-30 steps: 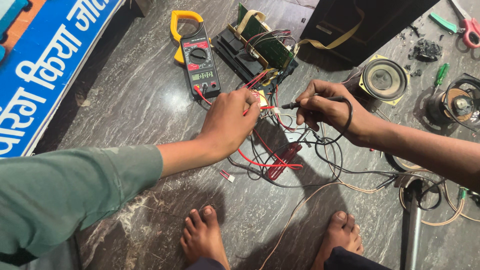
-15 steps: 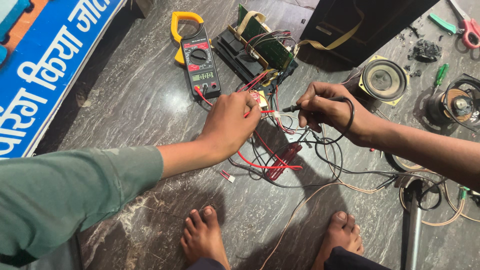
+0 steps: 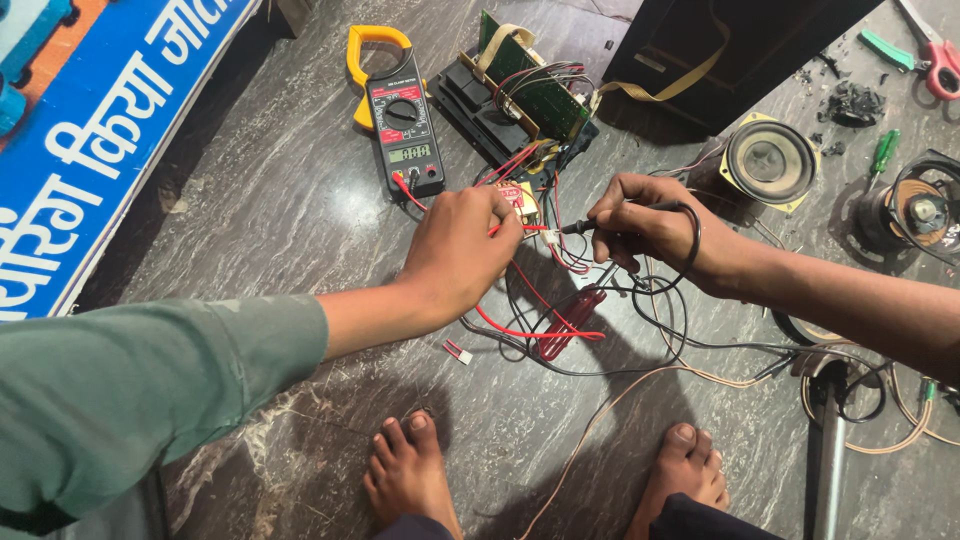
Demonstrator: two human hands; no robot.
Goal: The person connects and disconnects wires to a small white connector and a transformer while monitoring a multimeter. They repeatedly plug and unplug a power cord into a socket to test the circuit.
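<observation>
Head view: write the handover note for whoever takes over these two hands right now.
Left hand: fingers closed on the red probe, tip at the small yellow part.
Right hand: fingers pinch the black probe, tip at the same spot.
Clamp meter lies on the stone floor, display lit, leads plugged in. Green circuit board stands just behind; loose speaker to the right.
Done: both probes placed.
Left: reading the display, too small to tell from here.

One clamp meter point(image 3: 402, 125), one circuit board point(image 3: 533, 80), two loose speakers point(image 3: 770, 160), two screwdrivers point(image 3: 883, 152), two hands point(image 3: 462, 250).
</observation>
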